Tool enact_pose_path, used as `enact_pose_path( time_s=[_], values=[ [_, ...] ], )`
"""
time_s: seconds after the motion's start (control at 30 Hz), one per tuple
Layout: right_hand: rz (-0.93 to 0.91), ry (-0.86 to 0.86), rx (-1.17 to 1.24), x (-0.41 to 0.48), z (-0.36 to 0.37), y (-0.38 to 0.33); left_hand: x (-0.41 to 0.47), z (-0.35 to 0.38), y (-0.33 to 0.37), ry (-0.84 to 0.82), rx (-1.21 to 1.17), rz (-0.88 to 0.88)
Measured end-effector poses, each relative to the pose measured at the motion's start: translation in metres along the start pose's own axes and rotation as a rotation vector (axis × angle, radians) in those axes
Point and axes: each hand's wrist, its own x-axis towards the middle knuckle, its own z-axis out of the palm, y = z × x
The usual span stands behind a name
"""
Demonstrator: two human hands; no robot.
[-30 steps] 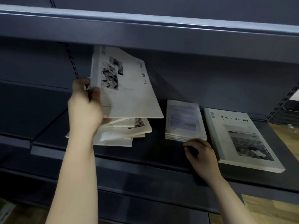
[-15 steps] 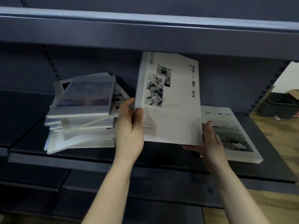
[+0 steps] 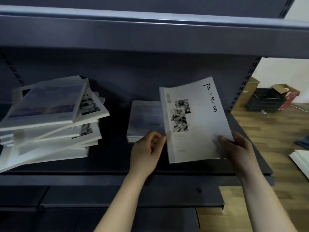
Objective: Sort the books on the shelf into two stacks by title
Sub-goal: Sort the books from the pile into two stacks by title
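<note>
A white "Time & Memory" book [image 3: 195, 121] is held tilted above the right end of the dark shelf [image 3: 117, 164]. My right hand [image 3: 237, 148] grips its lower right corner. My left hand [image 3: 147, 151] has curled fingertips at the book's left edge. Just behind my left hand, a small neat stack of bluish-cover books [image 3: 143, 121] lies flat, partly covered by the held book. A tall, messy pile of mixed books [image 3: 50, 118] sits at the shelf's left, with a bluish-cover book on top. The held book hides whatever lies on the shelf under it.
The shelf above [image 3: 150, 30] overhangs close over the books. A lower shelf [image 3: 130, 196] juts out under my forearms. Right of the shelving there is wooden floor [image 3: 275, 131], with black trays [image 3: 265, 101], cardboard boxes and a white board.
The "Time & Memory" book has moved from above the left pile to the right end of the shelf. My right hand has taken its lower right corner. The view has shifted right.
</note>
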Motion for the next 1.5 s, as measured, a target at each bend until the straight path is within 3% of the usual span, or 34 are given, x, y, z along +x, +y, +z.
enact_pose_path(
  time_s=[0.17, 0.27, 0.47, 0.67, 0.8, 1.03, 1.2, 1.5],
  values=[
    [-0.039, 0.088, -0.187, 0.007, -0.02, 0.007, -0.002, 0.021, -0.015, -0.049, 0.272, 0.154],
    [-0.071, 0.138, -0.371, 0.013, -0.023, 0.015, -0.003, 0.028, -0.022, -0.072, 0.398, 0.16],
    [-0.042, 0.266, -0.713, 0.019, -0.018, 0.035, -0.002, 0.031, -0.026, -0.071, 0.464, 0.146],
    [-0.081, 0.363, -0.81, 0.014, -0.015, 0.038, -0.004, 0.033, -0.03, -0.071, 0.494, 0.157],
    [-0.146, 0.187, -0.851, 0.012, -0.025, 0.032, -0.004, 0.033, -0.03, -0.052, 0.503, 0.159],
    [0.033, -0.24, -0.914, -0.005, -0.035, 0.005, -0.004, 0.036, -0.028, -0.033, 0.525, 0.152],
    [-0.086, -0.157, -0.924, -0.005, -0.032, 0.005, -0.004, 0.036, -0.026, -0.03, 0.528, 0.144],
    [-0.1, -0.164, -0.897, 0.013, -0.031, 0.013, -0.005, 0.036, -0.024, -0.025, 0.522, 0.137]
  ],
)
